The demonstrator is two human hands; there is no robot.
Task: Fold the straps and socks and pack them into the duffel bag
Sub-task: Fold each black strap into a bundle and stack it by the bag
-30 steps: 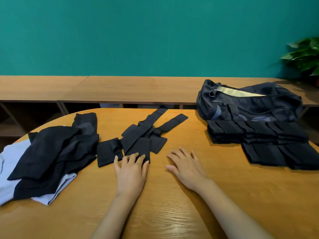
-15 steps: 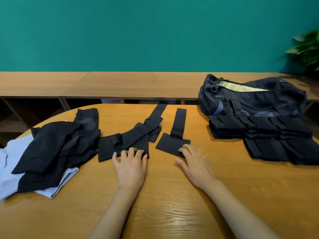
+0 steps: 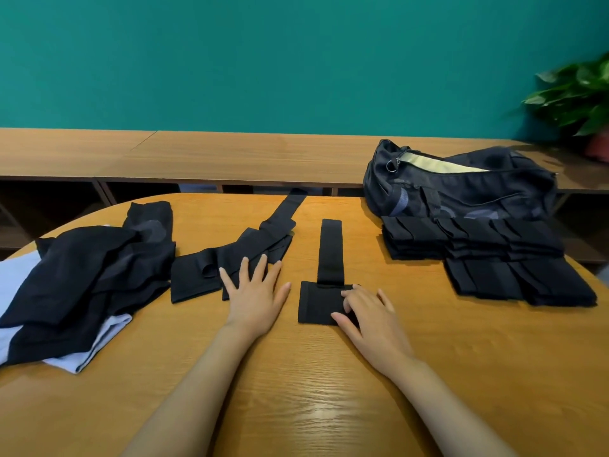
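Your right hand [image 3: 369,311] lies flat on the lone black fabric strap [image 3: 330,255], left hand [image 3: 255,291] flat on the tangled black straps [image 3: 250,245]; release early and the fold could skew.

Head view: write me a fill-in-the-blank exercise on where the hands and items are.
The left hand lies on the tangled straps; the right hand touches just ____ strap. The duffel bag sits at the table's far ____ side. The dark pile lies on a light ____ cloth.
Missing: one; right; blue.
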